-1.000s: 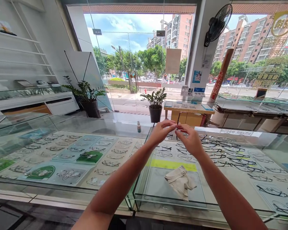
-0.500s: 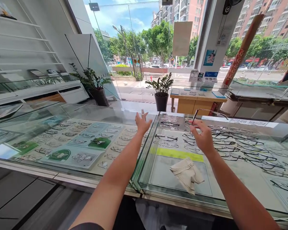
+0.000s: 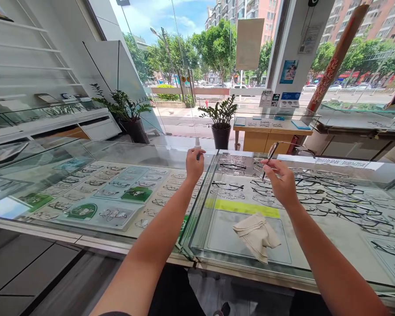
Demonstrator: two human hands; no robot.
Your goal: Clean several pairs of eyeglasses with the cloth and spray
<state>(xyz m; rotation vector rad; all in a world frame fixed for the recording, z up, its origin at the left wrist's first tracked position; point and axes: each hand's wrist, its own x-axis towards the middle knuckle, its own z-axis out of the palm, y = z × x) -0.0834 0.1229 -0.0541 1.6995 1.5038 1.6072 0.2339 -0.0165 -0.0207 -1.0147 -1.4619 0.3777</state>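
My left hand (image 3: 195, 166) is stretched out over the glass counter with its fingers wrapped round a small pale bottle (image 3: 197, 142). Only the bottle's translucent upper part shows above my fingers. A pair of eyeglasses (image 3: 274, 150) with a thin dark frame is pinched by my right hand (image 3: 281, 181), raised over the right part of the counter. One lens and a temple stick out past the fingertips. Between my forearms a crumpled cream cleaning cloth (image 3: 257, 235) lies on the glass.
Rows of eyeglass frames (image 3: 342, 197) fill the display case (image 3: 204, 259) under the glass. A metal-edged seam divides it from the left case (image 3: 85, 240). Potted plants (image 3: 221, 136) and a wooden display table (image 3: 260, 140) stand beyond, before the window.
My left hand, spread open at the small bottle before, has closed round it. My right hand has tilted the eyeglasses so that a lens faces more sideways. The view has shifted slightly.
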